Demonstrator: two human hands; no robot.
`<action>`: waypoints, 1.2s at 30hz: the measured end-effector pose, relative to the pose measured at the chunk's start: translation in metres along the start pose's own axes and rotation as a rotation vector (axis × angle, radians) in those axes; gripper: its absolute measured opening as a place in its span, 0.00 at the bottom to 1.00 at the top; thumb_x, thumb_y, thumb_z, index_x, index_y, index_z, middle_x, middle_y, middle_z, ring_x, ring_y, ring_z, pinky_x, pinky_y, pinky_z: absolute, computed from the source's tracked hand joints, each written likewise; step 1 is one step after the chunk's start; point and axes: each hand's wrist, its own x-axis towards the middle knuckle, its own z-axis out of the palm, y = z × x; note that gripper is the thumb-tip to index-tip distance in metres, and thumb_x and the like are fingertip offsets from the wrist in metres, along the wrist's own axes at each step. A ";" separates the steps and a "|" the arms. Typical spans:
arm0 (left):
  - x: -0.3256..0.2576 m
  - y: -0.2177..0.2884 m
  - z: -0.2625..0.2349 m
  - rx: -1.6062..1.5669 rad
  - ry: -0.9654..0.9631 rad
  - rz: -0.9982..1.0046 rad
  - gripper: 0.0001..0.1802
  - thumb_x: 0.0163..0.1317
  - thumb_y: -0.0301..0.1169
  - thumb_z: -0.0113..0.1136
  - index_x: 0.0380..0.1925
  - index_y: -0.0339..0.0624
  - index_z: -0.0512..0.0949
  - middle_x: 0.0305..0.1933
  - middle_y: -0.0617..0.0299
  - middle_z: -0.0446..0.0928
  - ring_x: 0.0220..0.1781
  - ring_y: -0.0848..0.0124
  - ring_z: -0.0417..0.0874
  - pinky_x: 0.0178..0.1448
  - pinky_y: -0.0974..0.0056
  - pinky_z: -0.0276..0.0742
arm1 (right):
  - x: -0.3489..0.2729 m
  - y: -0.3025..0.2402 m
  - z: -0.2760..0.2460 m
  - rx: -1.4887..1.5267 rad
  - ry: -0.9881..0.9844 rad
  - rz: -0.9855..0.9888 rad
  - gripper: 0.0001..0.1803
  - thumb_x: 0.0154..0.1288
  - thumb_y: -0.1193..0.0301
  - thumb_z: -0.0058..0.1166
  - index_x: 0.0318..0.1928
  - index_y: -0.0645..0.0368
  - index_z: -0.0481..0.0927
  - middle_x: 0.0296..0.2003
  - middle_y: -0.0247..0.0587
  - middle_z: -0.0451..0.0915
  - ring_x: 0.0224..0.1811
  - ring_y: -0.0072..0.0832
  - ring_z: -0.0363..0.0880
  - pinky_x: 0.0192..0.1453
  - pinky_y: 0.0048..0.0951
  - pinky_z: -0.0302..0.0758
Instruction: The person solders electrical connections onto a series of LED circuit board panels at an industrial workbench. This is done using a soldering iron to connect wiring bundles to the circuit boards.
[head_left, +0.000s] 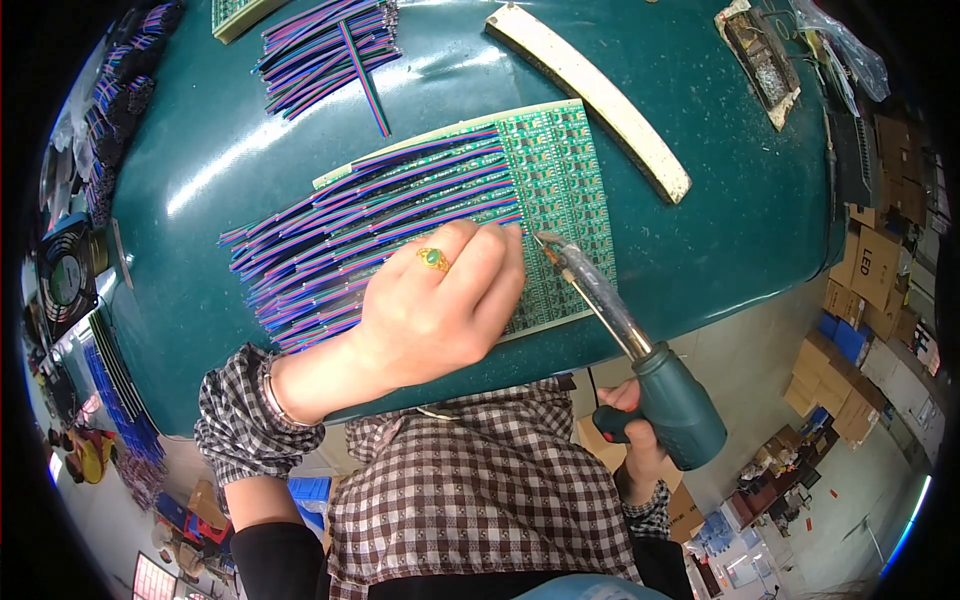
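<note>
A green circuit board panel [560,170] lies on the table, covered in rows of small parts. Flat multicoloured ribbon wires [400,185] run leftward from it in rows. My left hand [440,295], with a ring and a bangle, is closed over the panel beside the wire ends; its fingertips are hidden, so what they pinch does not show. Below the table edge, my right hand [642,450] grips a dark green soldering gun [680,410] by its handle. The gun's metal tip meets the board right beside my left fingertips.
A curved pale strip [590,95] lies beyond the board. Farther left is a pile of ribbon wires [325,55]. A worn tray [757,65] sits at the far right. By the left edge stands a black fan [66,278]; cardboard boxes [870,265] are stacked to the right.
</note>
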 end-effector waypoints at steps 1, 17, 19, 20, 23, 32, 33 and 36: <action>0.000 0.000 0.001 0.000 0.000 0.001 0.18 0.44 0.24 0.62 0.39 0.31 0.82 0.36 0.58 0.75 0.33 0.68 0.80 0.32 0.68 0.77 | 0.000 0.000 0.001 0.005 -0.005 -0.004 0.46 0.56 0.60 0.72 0.65 0.74 0.59 0.40 0.44 0.83 0.45 0.33 0.84 0.55 0.37 0.81; 0.001 -0.001 0.003 0.055 0.049 0.017 0.11 0.48 0.25 0.63 0.34 0.36 0.81 0.34 0.63 0.73 0.35 0.71 0.78 0.31 0.71 0.71 | 0.002 -0.005 0.007 0.038 0.030 0.020 0.44 0.53 0.64 0.74 0.63 0.73 0.62 0.40 0.45 0.83 0.44 0.32 0.84 0.55 0.37 0.81; 0.001 -0.001 0.003 0.059 0.051 0.018 0.11 0.48 0.25 0.63 0.34 0.36 0.81 0.34 0.62 0.73 0.35 0.71 0.78 0.31 0.71 0.72 | 0.000 -0.003 0.007 0.035 0.027 0.020 0.44 0.53 0.64 0.74 0.63 0.73 0.62 0.40 0.45 0.83 0.44 0.32 0.84 0.55 0.37 0.81; 0.001 -0.001 0.004 0.056 0.052 0.018 0.11 0.48 0.25 0.63 0.34 0.36 0.81 0.34 0.62 0.73 0.35 0.71 0.78 0.32 0.71 0.72 | 0.001 -0.004 0.008 0.034 0.028 0.020 0.44 0.53 0.64 0.74 0.63 0.73 0.62 0.40 0.45 0.83 0.44 0.32 0.84 0.55 0.37 0.81; 0.001 0.001 0.004 0.056 0.052 0.012 0.11 0.48 0.25 0.63 0.34 0.36 0.81 0.34 0.62 0.74 0.36 0.71 0.79 0.32 0.71 0.72 | 0.001 -0.005 0.009 0.055 0.048 0.047 0.44 0.54 0.64 0.73 0.63 0.74 0.62 0.39 0.45 0.83 0.44 0.32 0.84 0.55 0.37 0.81; -0.001 0.001 0.012 0.065 0.051 0.017 0.11 0.48 0.26 0.62 0.34 0.36 0.81 0.33 0.62 0.73 0.35 0.71 0.78 0.32 0.71 0.72 | 0.005 0.002 0.002 0.039 0.044 -0.002 0.45 0.56 0.61 0.72 0.64 0.74 0.60 0.39 0.42 0.81 0.43 0.32 0.83 0.54 0.40 0.82; -0.001 0.001 0.013 0.058 0.043 0.016 0.11 0.47 0.25 0.62 0.34 0.35 0.80 0.33 0.62 0.73 0.35 0.71 0.78 0.32 0.71 0.72 | 0.006 0.002 0.003 0.049 0.049 0.005 0.45 0.56 0.61 0.72 0.63 0.74 0.60 0.38 0.43 0.81 0.43 0.32 0.83 0.54 0.41 0.82; 0.000 0.000 0.009 0.065 0.058 0.021 0.12 0.47 0.25 0.63 0.34 0.35 0.80 0.33 0.62 0.73 0.35 0.71 0.78 0.32 0.71 0.72 | 0.006 -0.001 0.005 0.054 0.051 -0.004 0.43 0.56 0.61 0.72 0.62 0.73 0.61 0.38 0.42 0.81 0.42 0.31 0.83 0.54 0.42 0.82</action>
